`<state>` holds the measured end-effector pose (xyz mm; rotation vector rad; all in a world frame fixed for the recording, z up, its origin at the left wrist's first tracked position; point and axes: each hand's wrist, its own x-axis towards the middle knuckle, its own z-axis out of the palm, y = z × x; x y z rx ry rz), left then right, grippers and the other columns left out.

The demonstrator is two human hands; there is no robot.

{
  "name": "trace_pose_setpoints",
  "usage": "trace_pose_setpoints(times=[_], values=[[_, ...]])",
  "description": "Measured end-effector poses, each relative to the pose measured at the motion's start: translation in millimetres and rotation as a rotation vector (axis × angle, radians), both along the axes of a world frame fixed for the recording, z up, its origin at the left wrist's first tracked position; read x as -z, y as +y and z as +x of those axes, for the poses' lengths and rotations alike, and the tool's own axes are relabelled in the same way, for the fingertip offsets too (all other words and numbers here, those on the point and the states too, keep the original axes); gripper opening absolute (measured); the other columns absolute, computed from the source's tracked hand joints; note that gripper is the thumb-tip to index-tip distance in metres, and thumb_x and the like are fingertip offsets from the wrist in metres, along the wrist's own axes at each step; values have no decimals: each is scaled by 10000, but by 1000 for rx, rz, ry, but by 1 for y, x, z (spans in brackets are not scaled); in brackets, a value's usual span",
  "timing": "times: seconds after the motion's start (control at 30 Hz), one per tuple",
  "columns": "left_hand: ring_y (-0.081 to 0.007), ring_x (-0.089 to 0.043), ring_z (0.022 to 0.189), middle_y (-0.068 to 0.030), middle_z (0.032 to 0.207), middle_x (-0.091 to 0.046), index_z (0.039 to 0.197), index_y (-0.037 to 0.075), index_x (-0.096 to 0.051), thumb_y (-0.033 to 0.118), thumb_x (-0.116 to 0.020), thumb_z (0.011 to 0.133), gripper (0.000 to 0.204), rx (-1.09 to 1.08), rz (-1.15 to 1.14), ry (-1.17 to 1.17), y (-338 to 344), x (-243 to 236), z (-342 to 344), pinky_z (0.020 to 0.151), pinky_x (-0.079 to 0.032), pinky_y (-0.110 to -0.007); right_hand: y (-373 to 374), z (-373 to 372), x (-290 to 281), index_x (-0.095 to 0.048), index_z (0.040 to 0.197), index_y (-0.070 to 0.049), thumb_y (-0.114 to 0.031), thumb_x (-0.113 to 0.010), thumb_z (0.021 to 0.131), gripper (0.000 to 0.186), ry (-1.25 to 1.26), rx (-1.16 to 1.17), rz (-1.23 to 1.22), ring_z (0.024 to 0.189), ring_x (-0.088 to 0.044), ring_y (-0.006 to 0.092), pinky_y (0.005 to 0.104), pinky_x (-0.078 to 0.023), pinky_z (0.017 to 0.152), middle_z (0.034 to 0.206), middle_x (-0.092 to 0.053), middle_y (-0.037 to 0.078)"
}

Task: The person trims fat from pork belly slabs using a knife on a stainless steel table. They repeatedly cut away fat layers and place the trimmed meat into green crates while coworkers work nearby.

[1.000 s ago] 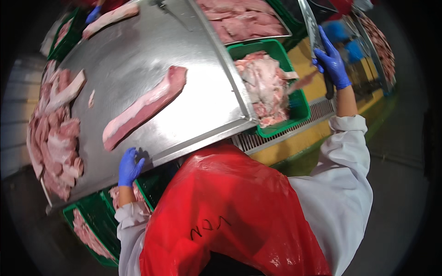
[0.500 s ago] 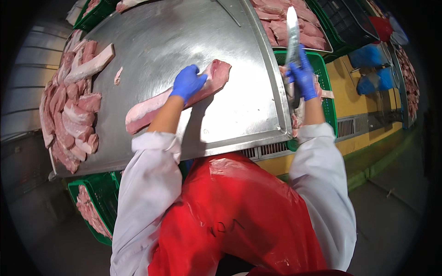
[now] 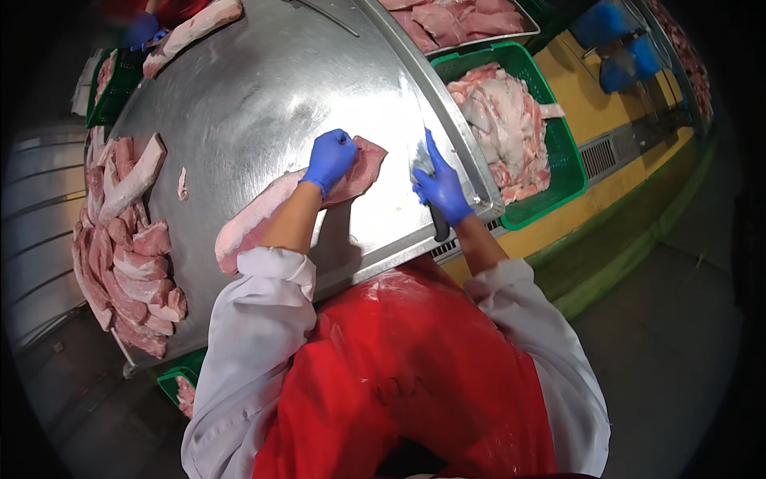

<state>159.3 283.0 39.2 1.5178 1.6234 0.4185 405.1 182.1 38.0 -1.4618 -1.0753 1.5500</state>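
Steel table [image 3: 263, 96] fills the middle of the head view, and your long slab of meat [image 3: 271, 215] lies across its near part, running from near left up toward the centre. Your left hand [image 3: 329, 160], in a blue glove, presses down on the far end of that slab with fingers curled into a loose fist on the meat. Your right hand [image 3: 440, 191], also gloved, is closed round the dark handle of a knife [image 3: 437, 227] at the table's right rim; the blade is hard to make out. Cut pieces of meat [image 3: 120, 247] are heaped along the left edge of the table, well apart from your slab, and one small scrap [image 3: 183, 184] lies between them and it. A green crate [image 3: 558, 152] full of trimmings sits just beyond the right rim, near your knife hand. Another long strip [image 3: 191, 32] rests at the far left, by someone else's blue-gloved hand [image 3: 142, 30]. Compared with half a second ago, your right hand has come down from holding the blade raised over the crate to the table's rim, while your left hand stays on the slab.
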Motion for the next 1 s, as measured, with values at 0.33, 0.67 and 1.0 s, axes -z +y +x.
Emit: trace_pose_setpoints(times=[0.33, 0.67, 1.0], values=[[-327, -661, 690, -207, 772, -673, 869, 9, -658, 140, -635, 906, 138, 57, 297, 155, -17, 1, -7, 670, -520, -392, 5, -28, -1, -160, 1614, -304, -137, -568, 946, 801, -298, -466, 73, 651, -705, 227, 363, -592, 657, 846, -712, 173], [-436, -663, 817, -242, 852, -679, 888, 22, -643, 142, -621, 922, 126, 200, 319, 198, -24, -29, 0, 715, -528, -472, 41, -63, 2, -173, 1614, -334, -163, -555, 961, 775, -64, -399, -24, 616, -653, 180, 334, -574, 622, 760, -673, 116], [-299, -685, 689, -194, 776, -679, 931, 13, -640, 130, -617, 951, 121, 209, 451, 38, -22, -31, -9, 642, -527, -388, 40, -69, 12, -147, 1625, -283, -77, -570, 955, 819, 56, -475, 7, 577, -602, 149, 300, -544, 562, 772, -650, 113]])
